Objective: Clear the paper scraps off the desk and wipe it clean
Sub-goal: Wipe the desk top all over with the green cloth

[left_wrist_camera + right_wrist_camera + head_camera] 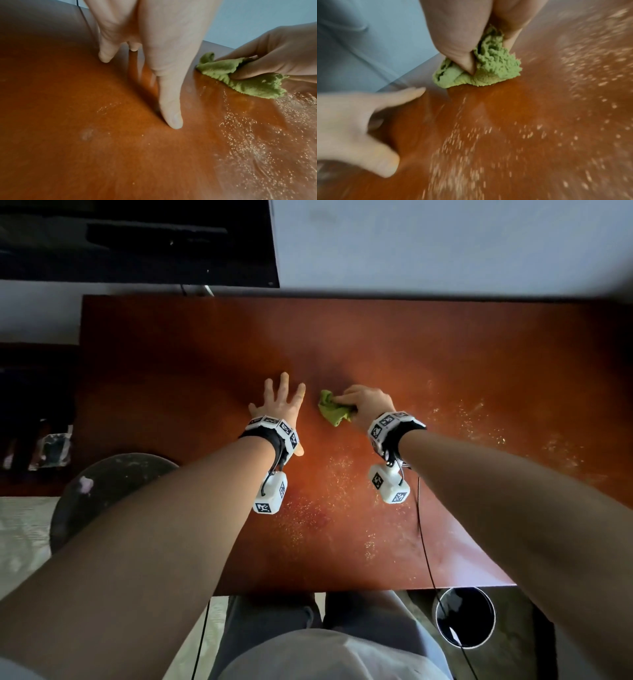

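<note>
Stool: one, round and dark, on the floor off the left edge.
Left hand: flat on the surface near its middle. The fingers are spread, straight and released, grasping nothing. I judge it braces me.
Cloth: one, green and crumpled, pressed to the middle of the surface just beside my left hand.
Right hand: fingers clenched round the cloth, bunching it against the wood.
Specks: pale fine flecks or droplets, too many to count, scattered from the middle toward the near edge and the right edge.
Bin: one, on the floor below the near right corner.
Paper scraps: none that I can see on the surface.
Step in hand: wiping, I judge, with the scrap-clearing apparently done.
Next move: sweep the cloth rightward and toward the near edge through the specks, with firm, even pressure, gathering them rather than spreading them.
</note>
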A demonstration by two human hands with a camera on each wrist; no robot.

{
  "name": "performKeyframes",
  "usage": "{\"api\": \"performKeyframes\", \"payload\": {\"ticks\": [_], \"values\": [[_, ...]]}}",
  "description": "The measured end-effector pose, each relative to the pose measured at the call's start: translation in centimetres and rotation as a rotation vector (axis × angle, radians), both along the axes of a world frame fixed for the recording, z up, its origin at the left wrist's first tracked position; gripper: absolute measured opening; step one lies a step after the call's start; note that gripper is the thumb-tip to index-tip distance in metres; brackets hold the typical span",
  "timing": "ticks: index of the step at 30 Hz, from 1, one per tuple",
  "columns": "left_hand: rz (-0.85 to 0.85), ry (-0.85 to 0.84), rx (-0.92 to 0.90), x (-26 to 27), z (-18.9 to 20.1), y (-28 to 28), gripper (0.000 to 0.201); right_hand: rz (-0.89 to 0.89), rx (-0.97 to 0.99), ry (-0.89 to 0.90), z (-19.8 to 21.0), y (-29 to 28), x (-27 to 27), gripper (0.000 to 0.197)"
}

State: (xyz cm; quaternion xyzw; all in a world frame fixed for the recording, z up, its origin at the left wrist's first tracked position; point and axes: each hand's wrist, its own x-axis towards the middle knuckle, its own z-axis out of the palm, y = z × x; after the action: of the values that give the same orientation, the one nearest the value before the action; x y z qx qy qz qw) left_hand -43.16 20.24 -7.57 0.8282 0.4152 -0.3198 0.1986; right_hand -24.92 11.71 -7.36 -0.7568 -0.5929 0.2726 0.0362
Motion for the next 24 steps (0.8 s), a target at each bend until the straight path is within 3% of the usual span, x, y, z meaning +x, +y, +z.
{"api": "performKeyframes", "payload": {"ticks": [5, 9, 15, 24], "values": [[0.01, -0.009, -0.015, 0.1, 0.3, -0.1, 0.14, 0.337, -0.085, -0.008, 0.0, -3.6, -4.0, 0.048], [-0.014, 0.022, 0.01, 0.3, 1.0, -0.4, 0.134, 0.38, -0.181, 0.028, 0.1, -5.7, -4.6, 0.049], [-0.073, -0.049, 0.024, 2.1, 2.6, 0.2, 0.118, 0.005, -0.189, 0.096, 3.1, -5.7, -1.6, 0.04], [-0.179, -0.147, 0.041, 9.6, 4.4, -1.0, 0.105, -0.65, -0.084, 0.179, 5.7, -8.3, 8.9, 0.025]]}}
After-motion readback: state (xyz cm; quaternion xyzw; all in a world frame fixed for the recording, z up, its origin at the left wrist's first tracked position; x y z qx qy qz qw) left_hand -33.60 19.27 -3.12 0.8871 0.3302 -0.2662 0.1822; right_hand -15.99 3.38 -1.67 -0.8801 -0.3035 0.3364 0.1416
